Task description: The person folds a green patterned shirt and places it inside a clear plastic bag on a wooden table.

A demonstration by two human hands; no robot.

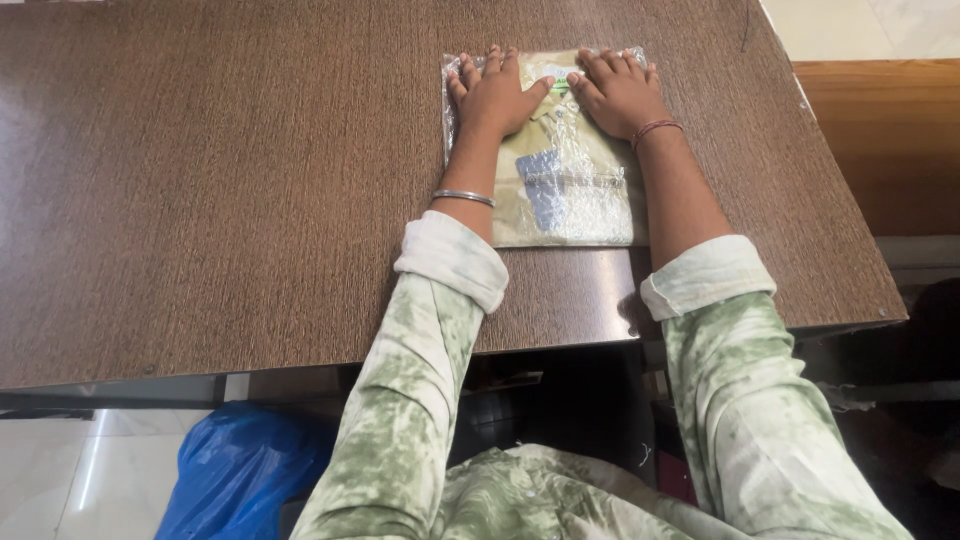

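Green-mottled sleeves nearest us; both hands flat on a bagged garment.

We note the left hand [492, 97] and right hand [620, 92] spread open, fingers apart, pressing palm-down on the far end of the clear plastic packet [565, 180] holding a folded khaki cloth; neither grip is closed on anything. Packet lies flat on the dark wood-grain tabletop [220, 180], toward its right side. We judge it light, soft and floppy, film slippery; best held by pinching opposite edges. Pale tiled floor [90, 470] and a blue bag [235, 465] show below the tabletop.
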